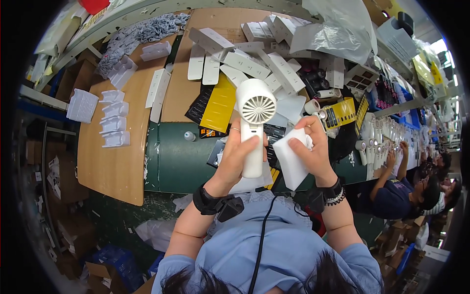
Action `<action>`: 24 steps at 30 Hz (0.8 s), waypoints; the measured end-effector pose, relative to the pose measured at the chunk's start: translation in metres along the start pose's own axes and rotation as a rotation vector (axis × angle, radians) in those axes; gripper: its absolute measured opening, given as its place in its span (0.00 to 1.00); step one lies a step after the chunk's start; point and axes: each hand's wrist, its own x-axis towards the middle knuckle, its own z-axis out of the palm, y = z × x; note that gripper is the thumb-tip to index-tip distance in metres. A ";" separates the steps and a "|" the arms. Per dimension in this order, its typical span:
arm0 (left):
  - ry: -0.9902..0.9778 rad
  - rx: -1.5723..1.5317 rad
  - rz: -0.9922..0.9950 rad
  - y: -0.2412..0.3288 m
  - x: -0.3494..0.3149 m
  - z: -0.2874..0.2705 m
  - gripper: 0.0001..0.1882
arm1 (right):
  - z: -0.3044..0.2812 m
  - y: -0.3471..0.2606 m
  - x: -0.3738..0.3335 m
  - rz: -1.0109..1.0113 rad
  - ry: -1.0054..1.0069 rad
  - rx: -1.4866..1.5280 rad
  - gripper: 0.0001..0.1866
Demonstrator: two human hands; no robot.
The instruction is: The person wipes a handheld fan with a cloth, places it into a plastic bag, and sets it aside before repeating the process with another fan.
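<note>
Well left of the left fingers (251,142), white trays (116,123) line the table (100,166), likely for easy reach. Those fingers clamp the white handheld fan (253,129) by its handle (252,164), seemingly leaving the grille (258,109) uncovered; just right, the right fingers (299,149) pinch a white foam-like wrap (291,165).
</note>
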 end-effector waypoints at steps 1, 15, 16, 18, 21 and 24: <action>-0.003 0.002 -0.001 0.000 0.000 0.002 0.20 | 0.003 -0.004 0.003 -0.002 0.003 0.001 0.17; 0.503 0.157 0.192 -0.070 -0.006 -0.077 0.18 | 0.036 0.036 -0.017 -0.032 -0.032 -0.324 0.28; 0.405 0.377 0.320 -0.047 -0.002 -0.039 0.21 | 0.037 0.032 -0.010 -0.084 -0.050 -0.318 0.28; 0.773 -0.179 0.090 -0.014 0.006 0.040 0.23 | 0.030 0.018 0.008 -0.052 0.005 -0.266 0.30; 0.571 0.074 0.217 -0.042 0.016 0.026 0.20 | 0.019 0.025 -0.005 -0.109 0.031 -0.351 0.31; 0.387 0.081 0.152 -0.037 0.031 -0.027 0.19 | 0.008 0.029 -0.033 -0.104 -0.058 -0.394 0.30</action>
